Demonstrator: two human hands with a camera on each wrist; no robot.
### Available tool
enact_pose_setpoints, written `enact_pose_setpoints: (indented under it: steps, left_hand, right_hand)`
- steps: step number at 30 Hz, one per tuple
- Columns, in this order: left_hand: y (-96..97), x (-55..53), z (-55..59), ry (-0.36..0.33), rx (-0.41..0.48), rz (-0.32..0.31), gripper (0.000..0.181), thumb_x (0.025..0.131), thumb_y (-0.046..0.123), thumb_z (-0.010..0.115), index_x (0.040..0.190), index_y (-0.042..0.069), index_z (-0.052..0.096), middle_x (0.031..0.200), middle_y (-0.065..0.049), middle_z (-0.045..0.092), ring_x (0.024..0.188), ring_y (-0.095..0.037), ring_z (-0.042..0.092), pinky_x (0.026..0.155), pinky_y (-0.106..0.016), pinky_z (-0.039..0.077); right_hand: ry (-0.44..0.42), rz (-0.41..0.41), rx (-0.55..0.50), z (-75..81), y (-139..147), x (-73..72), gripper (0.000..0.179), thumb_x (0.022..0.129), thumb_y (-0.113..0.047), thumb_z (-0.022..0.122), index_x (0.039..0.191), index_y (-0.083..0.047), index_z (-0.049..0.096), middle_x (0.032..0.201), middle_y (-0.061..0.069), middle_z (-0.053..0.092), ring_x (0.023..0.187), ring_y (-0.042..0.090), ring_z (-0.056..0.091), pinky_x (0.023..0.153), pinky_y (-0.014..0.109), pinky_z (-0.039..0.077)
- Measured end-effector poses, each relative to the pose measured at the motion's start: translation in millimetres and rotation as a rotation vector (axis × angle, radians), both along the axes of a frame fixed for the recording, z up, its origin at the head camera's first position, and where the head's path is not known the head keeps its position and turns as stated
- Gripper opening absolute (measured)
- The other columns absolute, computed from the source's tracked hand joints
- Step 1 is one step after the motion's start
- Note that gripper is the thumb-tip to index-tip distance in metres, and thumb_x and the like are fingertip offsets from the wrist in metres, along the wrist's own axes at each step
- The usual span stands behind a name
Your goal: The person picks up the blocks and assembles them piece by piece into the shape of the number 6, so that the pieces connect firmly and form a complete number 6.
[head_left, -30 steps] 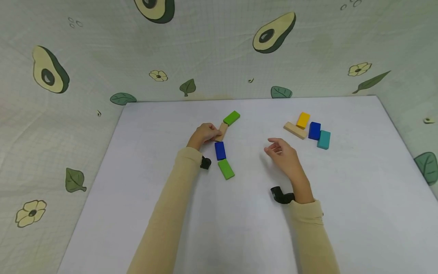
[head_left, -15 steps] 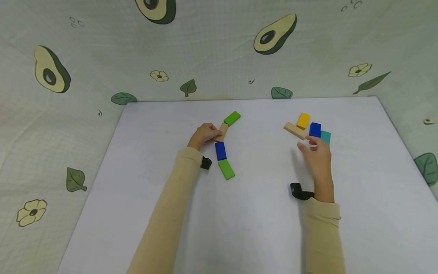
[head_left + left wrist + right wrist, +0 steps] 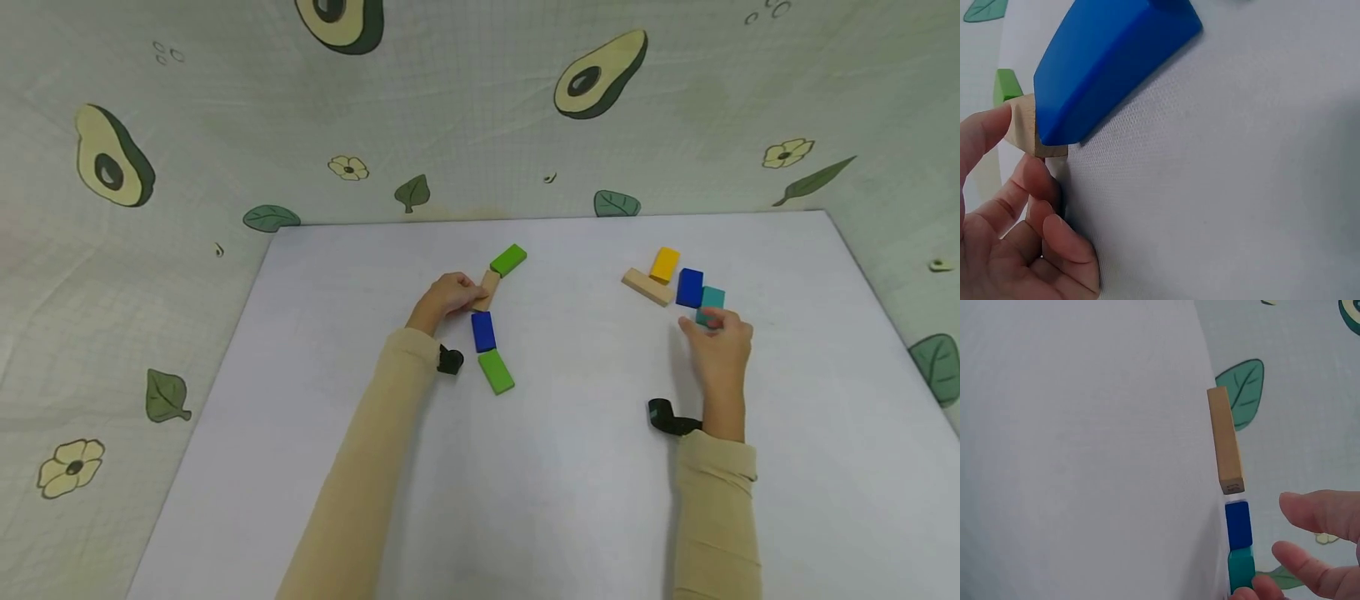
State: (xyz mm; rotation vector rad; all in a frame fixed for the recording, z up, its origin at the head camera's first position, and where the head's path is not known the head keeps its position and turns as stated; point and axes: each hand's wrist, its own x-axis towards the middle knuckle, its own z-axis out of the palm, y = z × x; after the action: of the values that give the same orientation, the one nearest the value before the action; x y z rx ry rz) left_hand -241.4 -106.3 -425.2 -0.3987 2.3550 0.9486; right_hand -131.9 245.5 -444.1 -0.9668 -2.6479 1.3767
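My left hand (image 3: pixel 450 295) pinches a plain wooden block (image 3: pixel 491 286) between thumb and fingers. That block lies in a bent line of blocks: a green block (image 3: pixel 508 260) at its far end, a blue block (image 3: pixel 483 332) and another green block (image 3: pixel 496 372) at its near end. In the left wrist view, the blue block (image 3: pixel 1110 62) looms large and overlaps the wooden block (image 3: pixel 1025 125). My right hand (image 3: pixel 722 346) reaches over the near end of a teal block (image 3: pixel 712 298), thumb and fingers spread apart. The right wrist view shows fingertips right beside the teal block (image 3: pixel 1241 569).
Left of the teal block are another blue block (image 3: pixel 690 287), a yellow block (image 3: pixel 664 265) and a second wooden block (image 3: pixel 647 287), grouped closely. All lie on a white table (image 3: pixel 570 467). Behind it hangs a cloth (image 3: pixel 465 100) printed with avocados.
My right hand has moved right from mid-table, past the second wooden block, to the teal block. The left hand stays on its wooden block, and the blocks have not moved.
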Motion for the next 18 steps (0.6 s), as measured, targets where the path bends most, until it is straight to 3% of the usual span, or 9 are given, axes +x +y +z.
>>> enact_pose_setpoints:
  steps: [10, 18]
  left_hand:
    - [-8.3, 15.0, -4.0, 0.065, 0.103, -0.013, 0.036, 0.089, 0.041, 0.058, 0.104, 0.009, 0.053, 0.086, -0.002, 0.053, 0.082, -0.016, 0.046, 0.070, -0.025, 0.036]
    - [-16.0, 33.8, -12.6, 0.122, 0.307, 0.086, 0.046, 0.089, 0.037, 0.059, 0.121, 0.006, 0.047, 0.114, -0.009, 0.055, 0.108, -0.020, 0.048, 0.097, -0.034, 0.037]
  right_hand:
    - [-0.097, -0.082, -0.054, -5.3, 10, -4.1, 0.067, 0.090, -0.042, 0.053, 0.142, -0.009, 0.026, 0.099, -0.005, 0.035, 0.089, 0.012, 0.039, 0.072, 0.017, 0.036]
    - [-0.132, -0.035, -0.036, -5.6, 16, -4.4, 0.073, 0.090, -0.043, 0.051, 0.145, -0.007, 0.018, 0.097, -0.001, 0.038, 0.085, 0.014, 0.040, 0.069, 0.022, 0.037]
